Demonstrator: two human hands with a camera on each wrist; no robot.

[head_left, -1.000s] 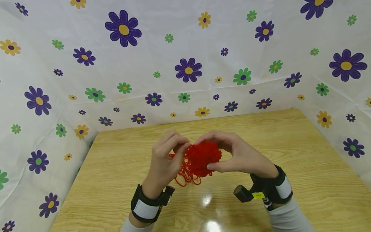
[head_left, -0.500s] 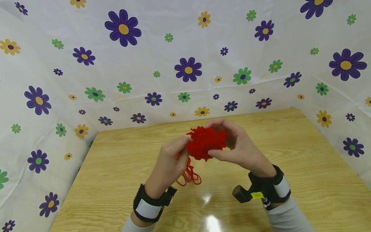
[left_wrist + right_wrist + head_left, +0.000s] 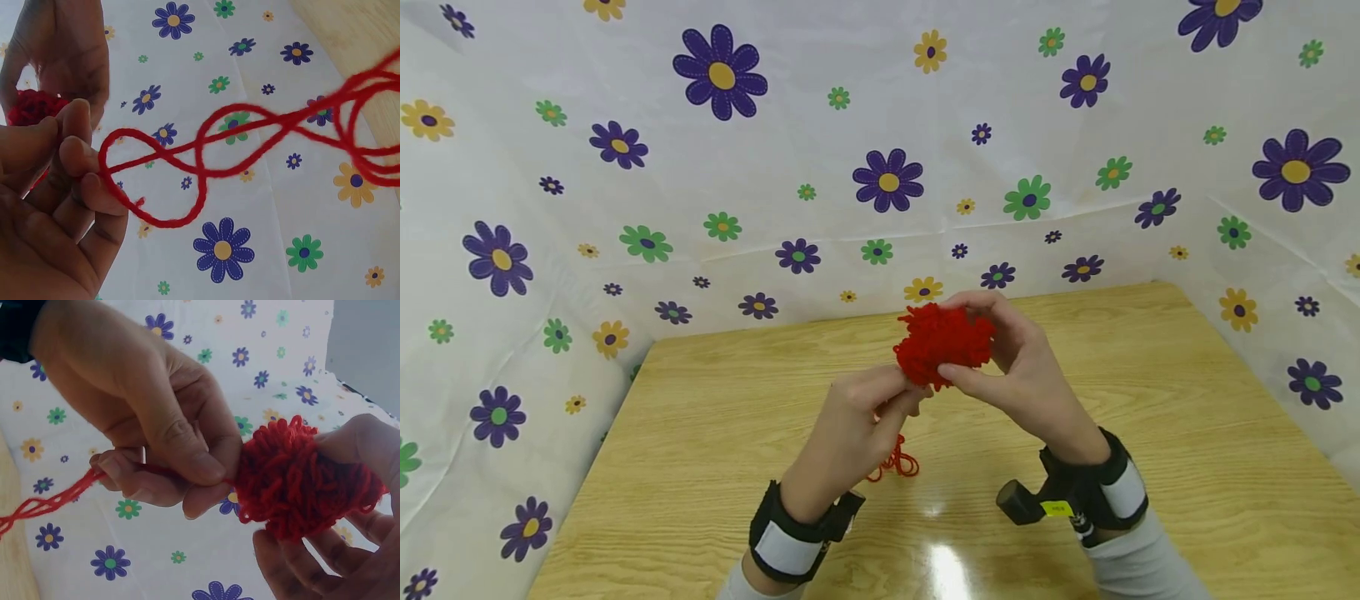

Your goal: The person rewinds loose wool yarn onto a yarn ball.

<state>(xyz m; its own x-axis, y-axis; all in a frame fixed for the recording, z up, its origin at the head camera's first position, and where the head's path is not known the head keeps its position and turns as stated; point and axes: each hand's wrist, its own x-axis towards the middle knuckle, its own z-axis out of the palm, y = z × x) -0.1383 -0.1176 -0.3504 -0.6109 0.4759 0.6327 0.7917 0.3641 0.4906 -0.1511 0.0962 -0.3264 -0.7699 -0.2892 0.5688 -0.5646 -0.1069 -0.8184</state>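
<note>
A fluffy bundle of looped red yarn [image 3: 943, 340] is held up above the table by my right hand [image 3: 1026, 358], thumb on the near side and fingers around the far side. My left hand [image 3: 865, 425] pinches a red yarn strand [image 3: 159, 469] close to the bundle's left edge, between thumb and forefinger. Its other fingers curl over the same strand. From there loose yarn [image 3: 234, 125] trails away in twisted loops, and a few red loops [image 3: 901, 460] show below the left hand in the head view.
The wooden table [image 3: 715, 450] spreads under both hands. A white cloth with printed flowers [image 3: 790, 125] stands behind it and at both sides. Each wrist wears a black strap with a camera [image 3: 1021, 502].
Both hands have risen and moved away from the body, slightly right, with the red yarn bundle. The bundle has turned, and the loose strands have come away from under it.
</note>
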